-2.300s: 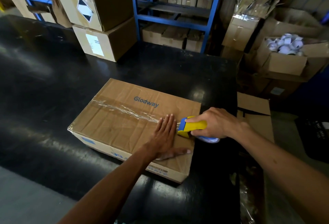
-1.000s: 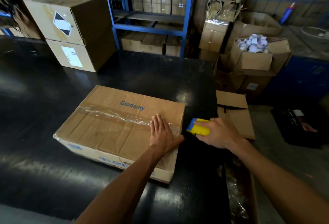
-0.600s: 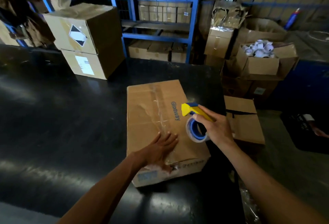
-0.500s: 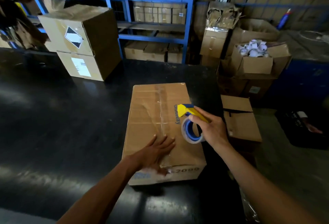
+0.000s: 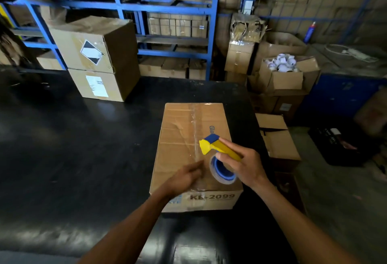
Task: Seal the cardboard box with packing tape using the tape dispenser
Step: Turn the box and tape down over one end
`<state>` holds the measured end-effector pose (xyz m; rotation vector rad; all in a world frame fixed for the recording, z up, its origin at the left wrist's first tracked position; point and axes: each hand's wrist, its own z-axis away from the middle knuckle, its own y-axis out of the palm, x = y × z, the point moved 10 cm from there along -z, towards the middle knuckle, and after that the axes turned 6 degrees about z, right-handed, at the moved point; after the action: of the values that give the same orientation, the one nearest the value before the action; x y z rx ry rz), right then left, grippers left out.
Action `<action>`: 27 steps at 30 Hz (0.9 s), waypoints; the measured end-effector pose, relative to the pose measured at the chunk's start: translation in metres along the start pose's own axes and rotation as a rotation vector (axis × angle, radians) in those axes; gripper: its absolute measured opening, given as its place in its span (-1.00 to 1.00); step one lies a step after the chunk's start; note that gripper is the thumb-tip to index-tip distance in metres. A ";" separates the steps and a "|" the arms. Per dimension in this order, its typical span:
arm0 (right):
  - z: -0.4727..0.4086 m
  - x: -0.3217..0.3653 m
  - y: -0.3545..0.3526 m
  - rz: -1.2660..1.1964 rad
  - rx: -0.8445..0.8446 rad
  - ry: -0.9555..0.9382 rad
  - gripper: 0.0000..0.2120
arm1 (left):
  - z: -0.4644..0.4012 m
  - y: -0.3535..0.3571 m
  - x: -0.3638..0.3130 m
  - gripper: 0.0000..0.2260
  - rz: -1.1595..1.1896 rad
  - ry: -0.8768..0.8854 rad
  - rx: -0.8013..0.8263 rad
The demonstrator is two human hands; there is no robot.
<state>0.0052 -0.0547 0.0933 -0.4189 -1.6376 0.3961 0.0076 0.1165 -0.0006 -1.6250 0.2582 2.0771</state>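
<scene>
A brown cardboard box (image 5: 180,138) lies lengthwise on the black table (image 5: 83,148), its short end marked "KB-2099" facing me. Clear tape runs along its centre seam from the far edge to the near one. My right hand (image 5: 245,165) holds a yellow and blue tape dispenser (image 5: 217,148) with a blue-cored roll, raised just above the box's near right part. My left hand (image 5: 186,176) hovers over the near end of the seam beside the roll, fingers curled loosely; whether it touches the tape I cannot tell.
Two stacked cardboard boxes (image 5: 94,58) stand at the table's far left. Blue shelving (image 5: 173,12) with cartons is behind. Right of the table sit a flat carton (image 5: 276,138), an open box of white rolls (image 5: 282,73) and a dark crate (image 5: 339,144).
The box has been turned a quarter so its short end faces me. My left hand lifted off the box top, and the dispenser came up over the near end.
</scene>
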 end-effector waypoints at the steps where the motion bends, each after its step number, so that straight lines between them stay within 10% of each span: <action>1: 0.009 0.012 0.000 0.018 0.021 -0.075 -0.52 | 0.010 -0.008 -0.003 -0.70 0.289 -0.072 -0.087; 6: 0.056 0.054 0.008 0.362 -0.069 -0.499 -0.47 | 0.049 -0.017 -0.008 -0.40 1.025 -0.269 -0.052; 27: 0.092 0.072 0.102 0.702 0.208 -0.574 -0.37 | 0.132 -0.078 0.063 -0.83 0.836 -0.261 -0.638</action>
<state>-0.0892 0.0679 0.0964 -0.7693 -1.9336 1.2966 -0.0791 0.2575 -0.0123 -1.7183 0.2152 3.2395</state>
